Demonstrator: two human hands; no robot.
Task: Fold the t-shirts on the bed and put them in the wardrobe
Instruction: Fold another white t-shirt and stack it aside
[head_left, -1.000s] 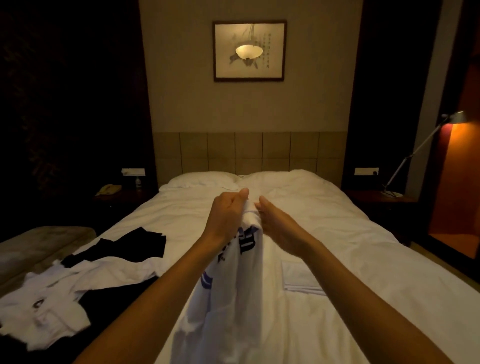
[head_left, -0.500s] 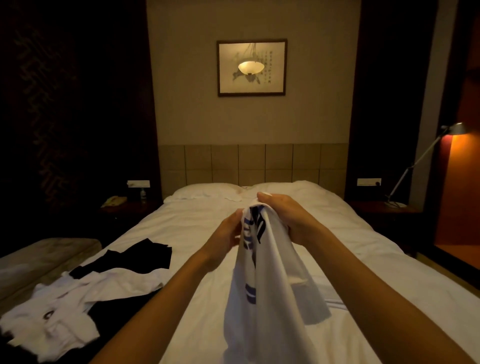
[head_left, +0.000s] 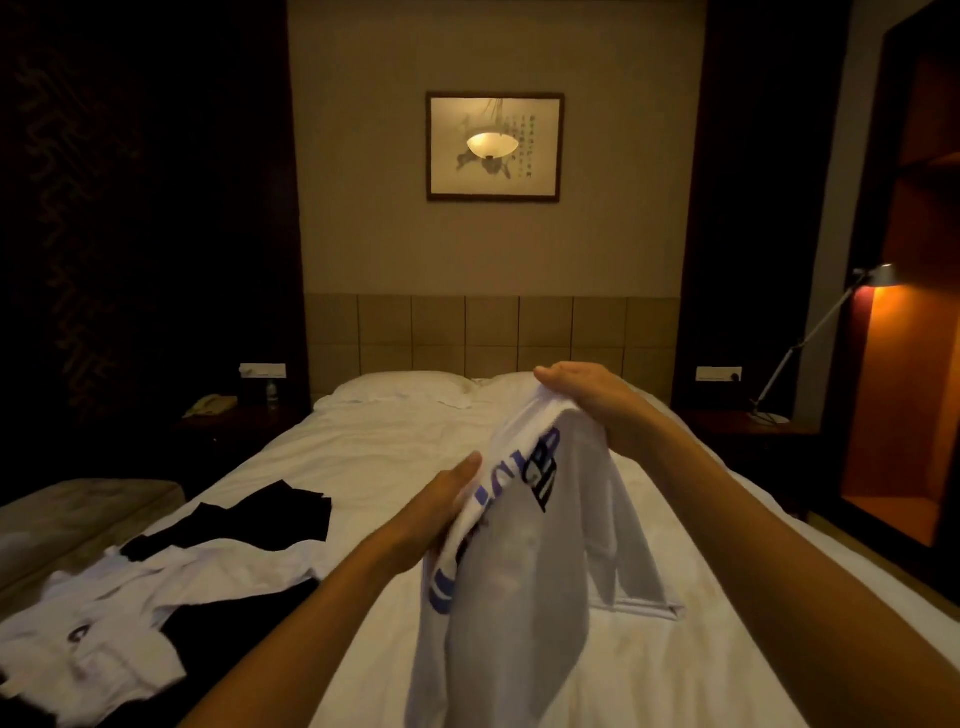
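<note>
The person holds a white t-shirt with blue and black lettering (head_left: 524, 545) up above the bed (head_left: 395, 447), so the fold on this one has not yet begun; it hangs bunched and creased from both hands. The right hand (head_left: 587, 400) is closed over the top of the fabric, its grip clamped on a gathered edge, while the left hand (head_left: 441, 509) sits lower and pinches the side of the same shirt beside the printed letters. At the near left of the bed lies an unfolded heap of white t-shirts (head_left: 130, 587) mixed with black garments (head_left: 260, 514), so most of the work looks to be left. No folded pile can be made out with certainty; part of the bed is hidden behind the raised shirt. The wardrobe cannot be identified for sure, though a lit orange recess (head_left: 904, 415) stands at the right. Compared with half a second ago, the right hand has risen and moved away from the left, which has dropped lower, so the shirt is drawn out longer between them and more of its lettering shows.
</note>
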